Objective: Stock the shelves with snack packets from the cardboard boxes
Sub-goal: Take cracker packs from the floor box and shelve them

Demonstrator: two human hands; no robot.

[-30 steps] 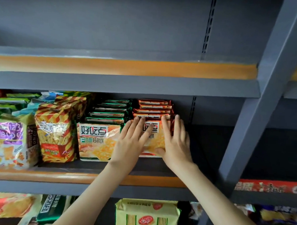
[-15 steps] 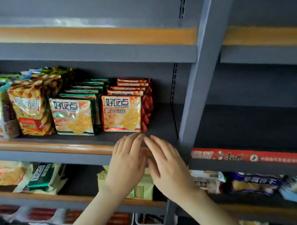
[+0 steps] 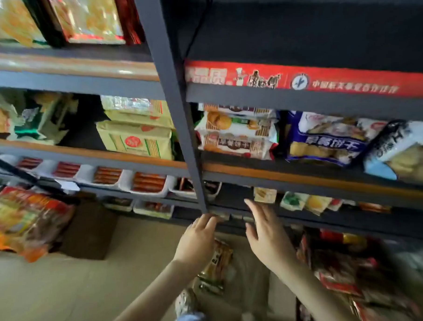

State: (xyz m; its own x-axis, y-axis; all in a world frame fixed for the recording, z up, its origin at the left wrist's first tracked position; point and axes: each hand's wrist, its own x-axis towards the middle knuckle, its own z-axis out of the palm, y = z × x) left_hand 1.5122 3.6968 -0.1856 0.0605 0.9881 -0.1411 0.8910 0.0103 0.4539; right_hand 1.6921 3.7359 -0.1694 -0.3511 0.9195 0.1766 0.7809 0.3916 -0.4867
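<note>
My left hand and my right hand hang in front of the lower shelves, fingers straight and relaxed, holding nothing. Below them on the floor lies an orange snack packet, partly hidden by my left hand. The biscuit packets with the red edge that I stood on the upper shelf are at the top left. A cardboard box sits on the floor to the left, with a red and orange snack bag beside it. The picture is blurred by motion.
A grey shelf upright runs down the middle. Yellow packets and white and blue biscuit bags fill the middle shelf. White trays of red sausages line the lower shelf. Red packets are heaped at the lower right.
My view has swung downward from the upper shelf toward the floor. Both hands have dropped away from the shelf edge to the lower shelves, still apart from any packet.
</note>
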